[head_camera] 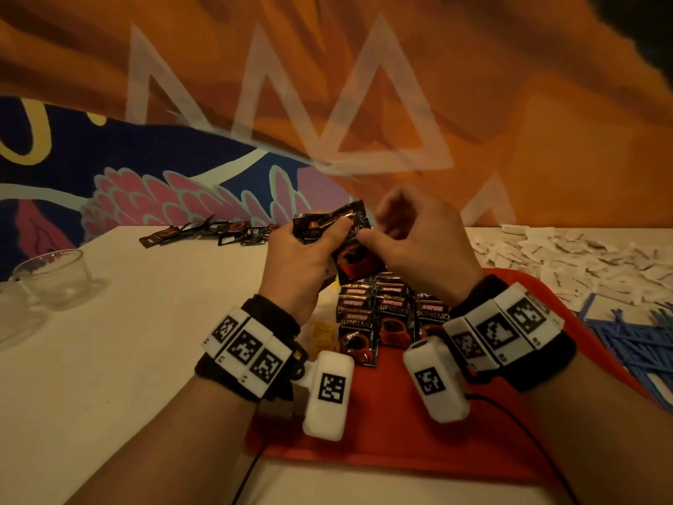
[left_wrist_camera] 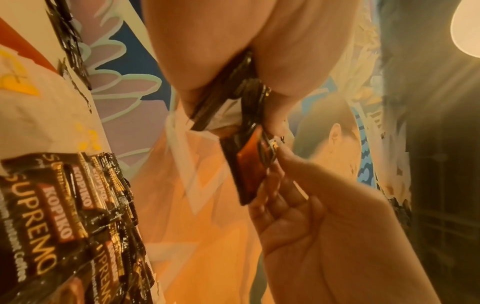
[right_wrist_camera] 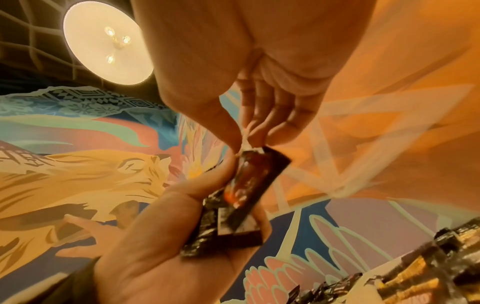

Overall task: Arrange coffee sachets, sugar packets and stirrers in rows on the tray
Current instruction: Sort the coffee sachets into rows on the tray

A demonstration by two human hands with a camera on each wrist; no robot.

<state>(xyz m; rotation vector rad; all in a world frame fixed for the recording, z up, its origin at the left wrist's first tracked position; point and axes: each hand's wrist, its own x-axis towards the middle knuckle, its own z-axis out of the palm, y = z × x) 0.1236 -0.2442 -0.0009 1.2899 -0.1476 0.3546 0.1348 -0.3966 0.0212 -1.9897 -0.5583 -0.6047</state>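
Above the red tray (head_camera: 400, 431), my left hand (head_camera: 327, 236) grips a small stack of black Kopiko coffee sachets (head_camera: 358, 260). My right hand (head_camera: 373, 235) pinches the edge of one sachet in that stack. In the left wrist view the pinched sachet (left_wrist_camera: 248, 172) sticks out between both hands. The right wrist view shows thumb and forefinger nipping its top edge (right_wrist_camera: 249, 147). Overlapping rows of sachets (head_camera: 382, 315) lie on the tray under my hands. White sugar packets (head_camera: 582, 256) are heaped at the right, and blue stirrers (head_camera: 626, 340) lie nearer.
More loose coffee sachets (head_camera: 204, 231) lie scattered at the table's far edge. A glass cup (head_camera: 51, 275) stands at the left. Small yellow packets (head_camera: 322, 335) lie beside the tray's left edge. A painted wall rises right behind the table.
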